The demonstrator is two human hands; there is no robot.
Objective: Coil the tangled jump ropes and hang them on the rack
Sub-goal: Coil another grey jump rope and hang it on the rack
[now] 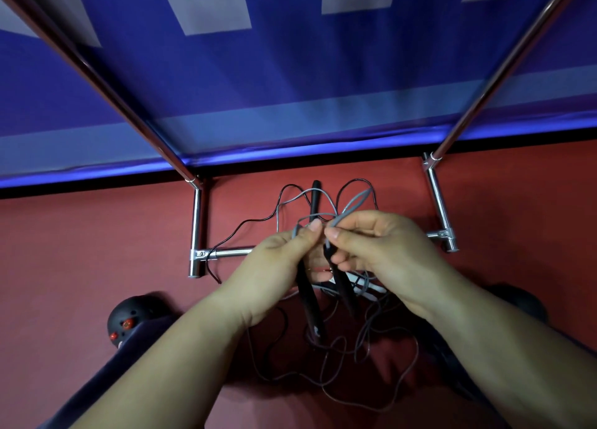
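A blue and grey banner fills the upper half of the view, hanging behind a chrome rack whose two long poles slant up and outward and whose base tubes rest on a red floor; a dark shoe shows at lower left. Two bare forearms reach forward from the bottom edge and meet at the centre, in front of the rack's low crossbar. The left hand and the right hand are close together, thumbs nearly touching, each pinching a loop of the grey rope between thumb and forefinger; black handles hang down from under both palms, their long axes running roughly toward the viewer, while another black handle lies on the floor beyond the fingers. The tangled jump ropes, grey and thin black cord together, spread on the floor both beyond the hands and beneath the wrists; both hands sit equally near the knot, with the rack poles well above and to either side.
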